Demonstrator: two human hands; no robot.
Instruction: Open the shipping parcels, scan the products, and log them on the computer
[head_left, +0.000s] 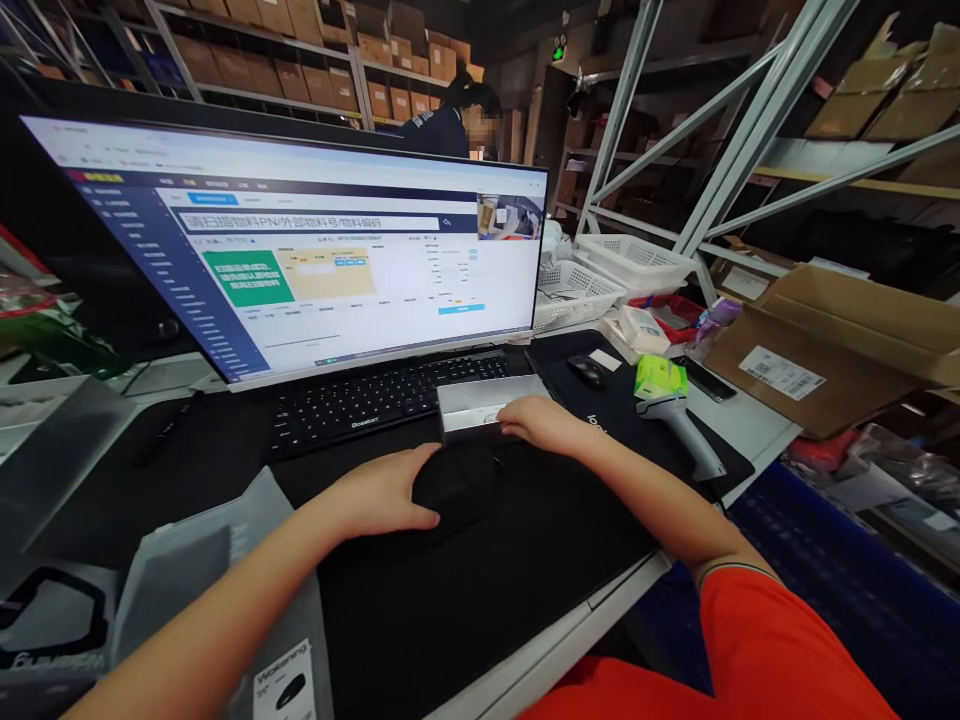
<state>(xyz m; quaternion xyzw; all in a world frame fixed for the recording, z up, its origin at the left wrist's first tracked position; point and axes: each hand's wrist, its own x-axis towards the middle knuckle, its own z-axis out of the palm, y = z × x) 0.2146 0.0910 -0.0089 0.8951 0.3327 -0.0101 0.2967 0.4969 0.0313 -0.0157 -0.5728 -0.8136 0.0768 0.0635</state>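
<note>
My left hand (386, 492) curves around a black, rounded object (459, 485), its thumb and fingers on the object's left side. Against the black desk mat, that object's outline is hard to make out. Just beyond it is a shallow silver-white box (469, 405), tilted in front of the keyboard (375, 400). My right hand (546, 424) pinches the box's right front part, with its fingertips closed there. A grey translucent bag (202, 550) lies under my left forearm, and a printed card (285, 685) shows at its lower end.
A monitor (360, 290) stands behind the keyboard. To the right are a mouse (586, 371), a barcode scanner (686, 430), a phone (709, 380) and an open cardboard box (825, 350). White baskets (577, 295) sit behind. Another person (439, 130) is beyond the monitor.
</note>
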